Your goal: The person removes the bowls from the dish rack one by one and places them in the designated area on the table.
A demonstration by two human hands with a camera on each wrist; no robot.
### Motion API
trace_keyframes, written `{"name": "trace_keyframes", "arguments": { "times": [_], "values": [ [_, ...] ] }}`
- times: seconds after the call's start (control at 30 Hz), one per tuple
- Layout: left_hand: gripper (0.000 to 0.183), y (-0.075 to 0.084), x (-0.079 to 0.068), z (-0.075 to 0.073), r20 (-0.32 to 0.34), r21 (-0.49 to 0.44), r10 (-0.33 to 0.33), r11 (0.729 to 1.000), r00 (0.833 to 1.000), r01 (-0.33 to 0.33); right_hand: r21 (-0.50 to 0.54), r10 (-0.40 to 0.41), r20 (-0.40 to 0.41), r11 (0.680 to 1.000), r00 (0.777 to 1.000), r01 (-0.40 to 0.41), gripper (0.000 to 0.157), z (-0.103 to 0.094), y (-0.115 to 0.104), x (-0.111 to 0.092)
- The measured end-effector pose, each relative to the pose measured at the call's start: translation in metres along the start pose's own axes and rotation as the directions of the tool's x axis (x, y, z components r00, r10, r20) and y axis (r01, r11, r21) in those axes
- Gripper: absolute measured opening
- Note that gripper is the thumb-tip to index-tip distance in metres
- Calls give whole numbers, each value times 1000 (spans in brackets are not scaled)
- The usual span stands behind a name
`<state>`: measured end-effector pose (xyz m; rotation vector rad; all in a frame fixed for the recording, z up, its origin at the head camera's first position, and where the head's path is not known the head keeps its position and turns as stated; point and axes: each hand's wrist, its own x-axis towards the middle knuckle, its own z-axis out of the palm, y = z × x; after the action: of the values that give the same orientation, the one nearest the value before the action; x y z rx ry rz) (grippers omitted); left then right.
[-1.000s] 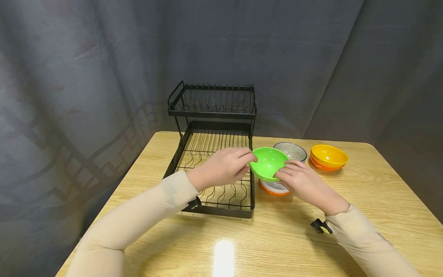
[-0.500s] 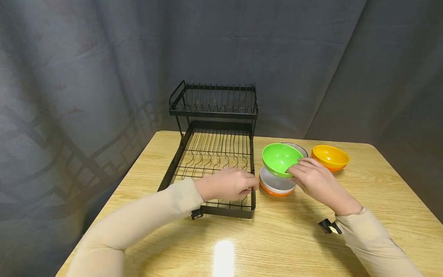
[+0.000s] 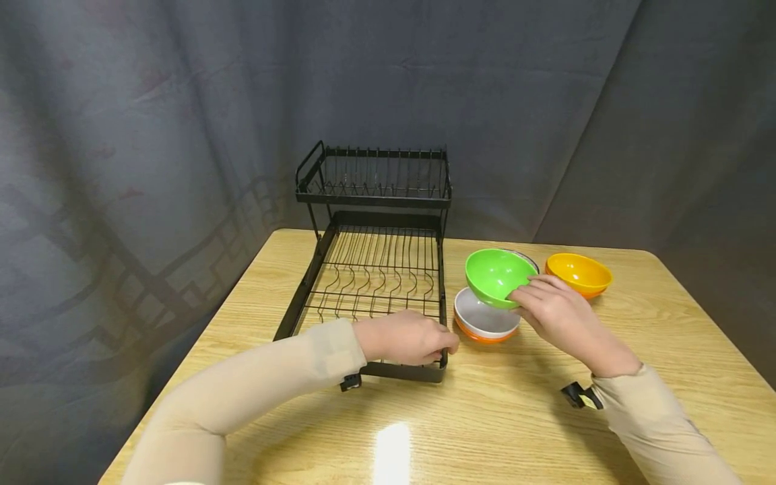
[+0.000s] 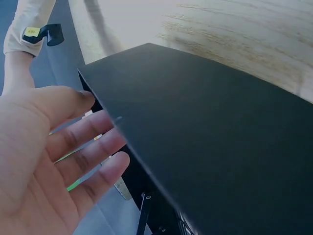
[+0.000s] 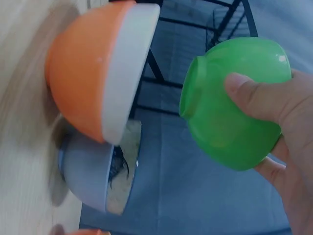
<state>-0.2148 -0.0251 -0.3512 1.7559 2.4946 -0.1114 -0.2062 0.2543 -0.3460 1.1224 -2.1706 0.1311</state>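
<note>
My right hand [image 3: 554, 313] pinches the rim of a green bowl [image 3: 494, 273], thumb on its outside and fingers inside. The bowl [image 5: 234, 98] is held tilted above a white bowl [image 3: 481, 313], which is nested in an orange bowl [image 5: 78, 73] on the table. At the front right corner of the black dish rack [image 3: 403, 372], my left hand [image 3: 409, 337] holds nothing. Its fingers [image 4: 88, 164] are loosely bent beside the rack's side wall [image 4: 195, 122] in the left wrist view.
A speckled bowl [image 5: 88, 171] stands behind the green one, mostly hidden in the head view. Further right, a yellow bowl [image 3: 578, 271] sits in another orange bowl [image 3: 591, 296]. The rack's upper tier [image 3: 372, 201] rises at the back, before a grey curtain [image 3: 485, 101].
My left hand has let go of the green bowl and moved down toward the rack's front right corner. The right hand has carried the bowl slightly right, uncovering the white bowl.
</note>
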Motion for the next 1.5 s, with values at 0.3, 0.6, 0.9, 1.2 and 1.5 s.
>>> {"name": "trace_keyframes", "arguments": {
  "times": [0.3, 0.6, 0.9, 1.2, 1.5],
  "values": [
    [17, 0, 0, -2, 14, 1, -20, 1000, 1000, 20, -23, 89, -4, 996, 996, -89, 27, -18, 17, -11],
    [16, 0, 2, -1, 15, -2, -20, 1000, 1000, 20, -115, 215, 141, 973, 966, -200, 35, -37, 32, -31],
    [15, 1, 3, -1, 12, 6, -27, 1000, 1000, 27, -157, 312, 341, 949, 887, -273, 33, -48, 35, -45],
    [12, 1, 4, -1, 8, 8, -23, 1000, 1000, 23, -138, 403, 544, 908, 736, -396, 28, -41, 31, -49],
    [10, 1, 4, -2, -1, 1, -16, 1000, 1000, 16, -112, 404, 610, 896, 682, -430, 28, -27, 35, -56]
  ]
}}
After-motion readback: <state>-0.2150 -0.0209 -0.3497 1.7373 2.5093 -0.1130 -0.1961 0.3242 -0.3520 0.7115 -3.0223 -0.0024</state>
